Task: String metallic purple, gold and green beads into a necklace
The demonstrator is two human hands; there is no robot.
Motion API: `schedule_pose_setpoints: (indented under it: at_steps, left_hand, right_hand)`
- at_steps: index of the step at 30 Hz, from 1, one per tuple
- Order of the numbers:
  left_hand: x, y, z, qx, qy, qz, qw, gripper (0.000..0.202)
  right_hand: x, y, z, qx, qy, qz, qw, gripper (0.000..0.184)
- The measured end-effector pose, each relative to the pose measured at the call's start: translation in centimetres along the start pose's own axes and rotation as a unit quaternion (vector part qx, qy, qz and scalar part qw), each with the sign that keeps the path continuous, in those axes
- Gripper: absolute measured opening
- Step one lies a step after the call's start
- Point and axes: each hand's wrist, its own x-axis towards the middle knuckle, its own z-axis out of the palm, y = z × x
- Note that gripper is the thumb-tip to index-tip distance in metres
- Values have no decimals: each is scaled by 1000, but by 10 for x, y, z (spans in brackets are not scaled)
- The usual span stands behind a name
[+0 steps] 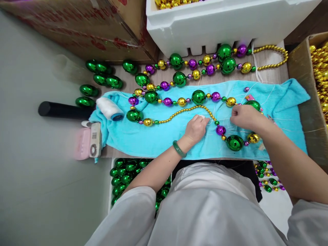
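My left hand [196,130], with a green bangle [179,149] at the wrist, is closed on a thin clear thread beside the bead string. My right hand [244,117] pinches thread too, its fingertips pointing left; the exact grip is hard to make out. Between and around the hands lies a string of gold beads [183,110] joined to larger beads. A purple bead [220,130] and a big green bead [234,142] lie just below the gap between my hands. Another green bead [252,104] is partly hidden behind my right hand. All this rests on a turquoise towel [159,140].
A thread spool [109,108] lies on the towel's left. Loose green beads [88,90] and a finished-looking necklace [179,79] sit behind. A white foam box [217,27] and cardboard boxes [302,68] border the table. Green beads [126,178] fill a tray below left.
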Motion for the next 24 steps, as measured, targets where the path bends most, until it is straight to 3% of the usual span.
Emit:
schedule_pose_setpoints:
  at_steps: [3, 6, 9, 12, 14, 16, 18, 19, 22, 24]
  left_hand:
    - [2, 2, -3, 14, -33, 7, 999, 29]
    - [5, 5, -8, 31, -55, 12, 998, 24]
    - [8, 7, -12, 43, -73, 12, 996, 20]
    - [11, 8, -16, 10, -84, -6, 996, 17]
    - [13, 9, -18, -56, -73, -29, 995, 16]
    - [15, 11, -20, -172, -47, -78, 981, 15]
    - [19, 14, -22, -325, -5, -164, 931, 17]
    - [21, 17, -22, -407, 20, -215, 887, 18]
    - [30, 25, -22, -629, 71, -350, 691, 19]
    - [34, 29, -20, -725, 64, -393, 561, 15]
  right_hand:
    - [-5, 7, -6, 42, 7, 25, 999, 16]
    - [-7, 13, -6, 232, -22, 31, 972, 8]
    - [-6, 12, 4, 466, -55, -15, 883, 18]
    - [-4, 6, 20, 616, -53, -72, 783, 27]
    - [-1, 1, 30, 663, -33, -74, 745, 30]
    - [2, -2, 38, 675, -15, -59, 735, 31]
    - [4, -5, 43, 675, -14, -57, 735, 30]
    - [5, -6, 44, 671, -15, -61, 739, 29]
    - [8, -9, 47, 632, 0, -75, 771, 31]
    - [9, -11, 47, 596, 11, -79, 799, 32]
